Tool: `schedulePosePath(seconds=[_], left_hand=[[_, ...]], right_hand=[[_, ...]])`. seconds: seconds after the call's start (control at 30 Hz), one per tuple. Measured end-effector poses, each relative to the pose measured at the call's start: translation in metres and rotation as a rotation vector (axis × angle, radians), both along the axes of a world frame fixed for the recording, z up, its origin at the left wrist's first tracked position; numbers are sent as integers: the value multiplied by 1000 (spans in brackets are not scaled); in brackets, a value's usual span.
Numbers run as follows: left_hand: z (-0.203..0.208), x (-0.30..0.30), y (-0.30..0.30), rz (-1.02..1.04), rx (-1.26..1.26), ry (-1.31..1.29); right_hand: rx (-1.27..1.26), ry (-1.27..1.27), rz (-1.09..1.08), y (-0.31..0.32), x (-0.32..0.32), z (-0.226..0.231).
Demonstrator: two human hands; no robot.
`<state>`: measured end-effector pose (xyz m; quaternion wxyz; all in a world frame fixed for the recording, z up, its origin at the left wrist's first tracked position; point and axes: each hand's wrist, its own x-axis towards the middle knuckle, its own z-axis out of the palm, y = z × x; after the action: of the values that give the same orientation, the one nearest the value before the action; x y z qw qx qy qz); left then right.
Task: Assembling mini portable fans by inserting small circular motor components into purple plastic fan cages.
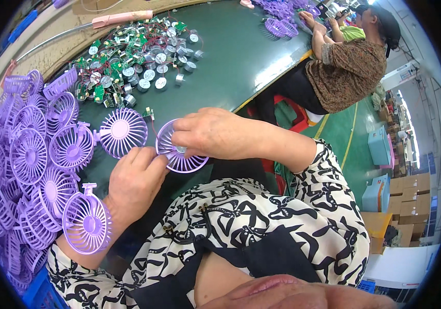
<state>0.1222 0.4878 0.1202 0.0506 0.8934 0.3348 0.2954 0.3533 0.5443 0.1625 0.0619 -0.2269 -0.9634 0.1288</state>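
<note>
Both my hands are at a purple fan cage (189, 166) near the table's front edge. My left hand (138, 177) pinches its left rim between thumb and fingers. My right hand (210, 133) is closed over the middle of the cage, its fingers on a small silver motor (180, 150) that shows only in part. A thin red wire runs up from the cage to a little green circuit board (149, 114). Beside my left hand lies another purple fan cage (121, 132). One more cage (87, 224) overlaps my left forearm.
A heap of purple fan cages (29, 154) fills the left side. Silver motors with green boards (148, 75) are piled at the back of the dark green table (230, 51). A co-worker (341, 77) sits at the far right, near more purple cages (281, 28).
</note>
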Motion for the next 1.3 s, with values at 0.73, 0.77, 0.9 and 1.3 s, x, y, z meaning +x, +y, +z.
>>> schedulePosePath(seconds=[0.73,0.77,0.9,1.3], left_hand=[[2,3,-1,47,-11,-78],[1,2,0,29,-28,-58],[2,1,0,14,-40,-28],[-2,0,3,16,47,3]], right_hand=[[348,295,-37,-35,24,-48],[354,305,-44,-36,23,-49],[370,316,-39,-36,23,-49],[435,354,-59,-39,19,-56]])
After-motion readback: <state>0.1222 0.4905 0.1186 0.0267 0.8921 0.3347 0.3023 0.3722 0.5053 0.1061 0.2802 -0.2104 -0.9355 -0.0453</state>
